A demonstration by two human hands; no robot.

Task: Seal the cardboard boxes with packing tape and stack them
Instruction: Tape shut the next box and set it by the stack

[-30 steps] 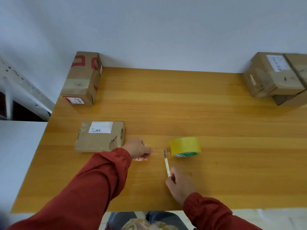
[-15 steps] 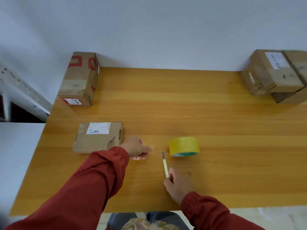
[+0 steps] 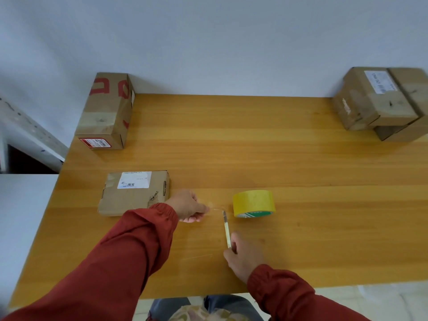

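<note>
Cardboard boxes, largest first: the stack of boxes (image 3: pixel 379 105) at the far right corner of the bench (image 3: pixel 231 140), the red-marked box (image 3: pixel 106 110) at the far left corner, both banded with tape, and the flat box (image 3: pixel 134 193) lying near the left edge, just beside your left hand (image 3: pixel 185 206). The flat box is probably the one this length of tape is meant for. The yellow tape roll (image 3: pixel 253 203) stands on its side at mid-bench, well apart from every box. Your left-hand fingers are curled and pinch the free end of a thin, nearly clear strip (image 3: pixel 215 208) drawn from the roll. Your right hand (image 3: pixel 243 256) is closed round the handle of a slim cutter (image 3: pixel 226 228), whose blade tip meets the strip just beside the roll. The step in hand appears to be cutting that strip free. Keep it taut and level with your left hand, slice across in one stroke close to the roll, direct the blade away from your left fingers, and do not let the loose end fold onto itself or drop onto the wood. The bench is glossy, honey-coloured wood, set against a plain pale wall (image 3: pixel 208 42). To its left are a lower white surface and a dark opening, and pale floor shows past the near edge.
</note>
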